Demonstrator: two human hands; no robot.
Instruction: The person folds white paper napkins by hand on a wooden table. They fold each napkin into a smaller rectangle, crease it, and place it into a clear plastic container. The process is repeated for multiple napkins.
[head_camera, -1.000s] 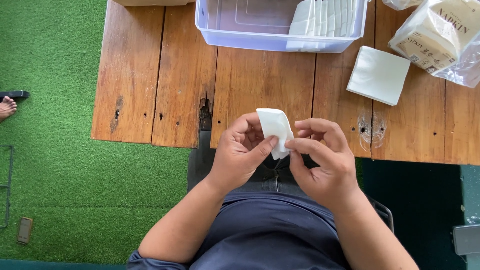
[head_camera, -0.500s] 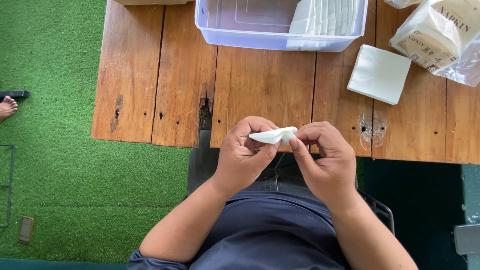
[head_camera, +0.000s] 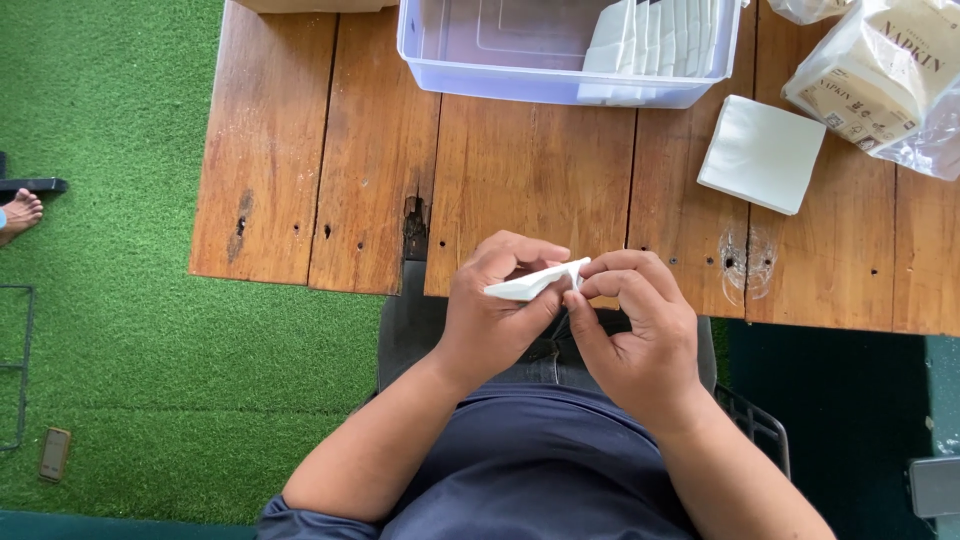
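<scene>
Fingers (head_camera: 520, 262) of the left hand (head_camera: 495, 315) and right hand (head_camera: 632, 330) pinch a folded white napkin (head_camera: 533, 283) between them, held flat just above the near edge of the wooden bench (head_camera: 520, 170). Farther back sit a clear plastic bin (head_camera: 500, 60) of folded napkins, a loose napkin stack (head_camera: 762, 153) and a wrapped napkin pack (head_camera: 880, 75).

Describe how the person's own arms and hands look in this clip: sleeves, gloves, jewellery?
Both hands are bare: the left hand and right hand show no gloves, and no rings or watch can be seen. The forearms are uncovered; a dark navy sleeve ends near the left elbow, matching the navy shirt.
</scene>
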